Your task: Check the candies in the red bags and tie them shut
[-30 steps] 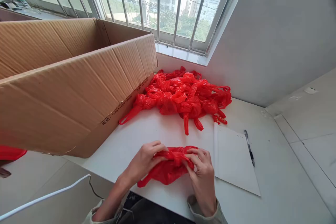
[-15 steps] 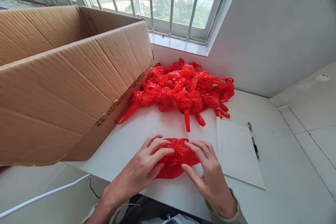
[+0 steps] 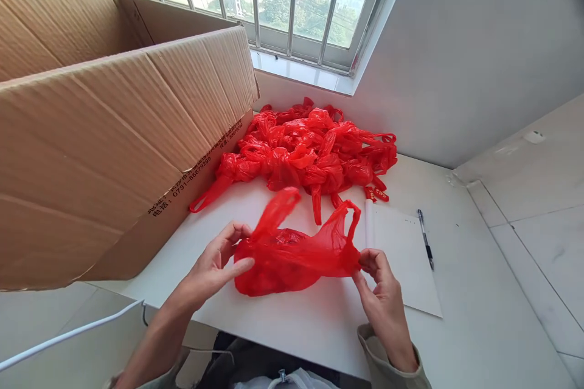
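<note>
BLOCKED left: cardboard box [image 3: 132, 140] | far: bag pile [image 3: 305, 146] | middle: held bag [image 3: 283, 264] | PASSABLE: tabletop [image 3: 465, 273] right of pen [image 3: 425, 240]

My left hand [image 3: 210, 272] and my right hand [image 3: 382, 296] are bare. The right forearm is fitted with a muted olive-green cloth sleeve [image 3: 385, 377], its cuff wide and loose. The left forearm carries a matching olive-green cloth sleeve [image 3: 172, 377], visible only in part. At my torso: a pale grey garment [image 3: 308, 380] with a small metallic fitting [image 3: 282, 374], type too small to identify.
</note>
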Available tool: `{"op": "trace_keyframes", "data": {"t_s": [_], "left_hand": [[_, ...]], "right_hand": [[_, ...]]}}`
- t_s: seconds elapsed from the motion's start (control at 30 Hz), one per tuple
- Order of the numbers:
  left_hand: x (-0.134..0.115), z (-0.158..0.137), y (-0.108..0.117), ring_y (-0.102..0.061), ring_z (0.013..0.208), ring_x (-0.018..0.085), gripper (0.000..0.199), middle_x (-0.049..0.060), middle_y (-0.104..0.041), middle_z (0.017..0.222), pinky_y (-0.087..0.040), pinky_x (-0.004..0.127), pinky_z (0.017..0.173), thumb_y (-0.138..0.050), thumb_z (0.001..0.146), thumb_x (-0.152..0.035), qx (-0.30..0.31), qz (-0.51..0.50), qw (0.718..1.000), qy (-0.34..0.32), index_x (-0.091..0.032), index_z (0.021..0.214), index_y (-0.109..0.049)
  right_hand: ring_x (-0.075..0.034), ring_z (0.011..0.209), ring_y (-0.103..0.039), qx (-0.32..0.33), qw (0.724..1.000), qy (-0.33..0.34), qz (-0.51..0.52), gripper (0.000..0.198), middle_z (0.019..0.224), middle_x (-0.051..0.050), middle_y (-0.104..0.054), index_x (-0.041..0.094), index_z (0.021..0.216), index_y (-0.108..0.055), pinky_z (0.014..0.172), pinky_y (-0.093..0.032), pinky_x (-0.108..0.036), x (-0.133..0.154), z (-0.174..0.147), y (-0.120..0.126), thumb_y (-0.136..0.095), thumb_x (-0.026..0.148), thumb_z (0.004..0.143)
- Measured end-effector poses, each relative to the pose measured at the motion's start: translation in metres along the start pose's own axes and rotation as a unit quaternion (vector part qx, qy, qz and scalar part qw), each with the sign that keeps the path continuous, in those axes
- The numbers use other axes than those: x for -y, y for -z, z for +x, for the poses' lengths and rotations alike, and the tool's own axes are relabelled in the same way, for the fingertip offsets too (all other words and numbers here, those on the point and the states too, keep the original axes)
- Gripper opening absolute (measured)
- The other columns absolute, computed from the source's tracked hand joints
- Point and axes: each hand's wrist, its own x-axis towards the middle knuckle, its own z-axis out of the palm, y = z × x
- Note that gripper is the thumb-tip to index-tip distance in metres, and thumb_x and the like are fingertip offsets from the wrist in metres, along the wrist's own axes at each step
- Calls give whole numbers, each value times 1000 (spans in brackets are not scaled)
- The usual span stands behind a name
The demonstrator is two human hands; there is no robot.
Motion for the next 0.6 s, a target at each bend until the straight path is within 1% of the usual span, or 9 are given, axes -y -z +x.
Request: {"op": "trace_keyframes", "data": {"t_s": [0.1, 0.13, 0.17, 0.23, 0.3, 0.37, 0.43, 0.5, 0.6], "left_hand": [[-15, -5, -15, -54, 117, 27, 77, 8, -52, 133, -47, 36, 97, -81, 69, -39, -24, 122, 991, -50, -28, 134, -42], [-21, -5, -20, -55, 116, 27, 81, 8, -53, 133, -47, 37, 97, -82, 68, -40, -51, 158, 984, -62, -29, 137, -41], [-26, -4, -25, -59, 109, 25, 73, 6, -58, 127, -48, 37, 95, -80, 70, -42, -81, 184, 977, -74, -29, 134, -46], [-34, -1, -28, -64, 92, 22, 39, 2, -68, 103, -51, 35, 89, -71, 80, -41, -122, 192, 969, -94, -27, 116, -62], [-36, 1, -21, -65, 84, 20, 16, 0, -68, 86, -52, 34, 86, -64, 87, -38, -128, 128, 978, -100, -25, 95, -70], [-35, 2, -6, -64, 88, 21, 16, 1, -67, 84, -52, 35, 88, -64, 88, -39, -115, 6, 987, -115, -24, 87, -71], [-33, 2, 11, -61, 92, 21, 22, 1, -62, 85, -52, 37, 89, -66, 85, -46, -89, -137, 977, -134, -25, 83, -68], [-32, 1, 25, -57, 87, 20, 30, -1, -52, 75, -54, 38, 87, -68, 80, -49, -67, -256, 953, -148, -22, 70, -58], [-35, -5, 35, -48, 72, 16, 42, -2, -32, 64, -54, 38, 81, -66, 78, -44, -73, -305, 938, -145, -19, 59, -38]], "right_hand": [[-23, 114, -56, -26, 997, 65, -20, 61, 133, -11, -52, 23, 135, -40, 88, -50, -38, 16, -2, -3, -64, 38, 81], [-25, 120, -53, -36, 995, 93, -28, 72, 138, -12, -49, 23, 140, -36, 95, -47, -41, 25, 0, -5, -68, 39, 78], [-25, 121, -52, -38, 992, 118, -34, 74, 137, -12, -50, 23, 140, -38, 98, -45, -42, 35, 2, -7, -70, 40, 76], [-23, 106, -61, -28, 991, 129, -33, 50, 117, -8, -65, 22, 124, -57, 91, -49, -38, 52, 8, -10, -68, 40, 78], [-18, 79, -65, -43, 995, 87, 3, 23, 87, -3, -70, 21, 96, -68, 75, -52, -30, 60, 15, -7, -61, 39, 84], [-13, 64, -60, -105, 989, 23, 97, 20, 73, 0, -65, 20, 85, -66, 64, -49, -26, 58, 22, 1, -58, 38, 86], [-11, 60, -56, -167, 960, -22, 222, 19, 71, 3, -61, 19, 85, -62, 58, -46, -22, 47, 26, 13, -61, 38, 83], [-8, 57, -51, -194, 929, -51, 312, 19, 69, 4, -57, 19, 83, -59, 54, -44, -20, 35, 28, 22, -64, 37, 81], [-9, 63, -55, -196, 924, -73, 320, 21, 75, 3, -58, 18, 86, -59, 60, -48, -23, 28, 22, 30, -66, 36, 79]]}}
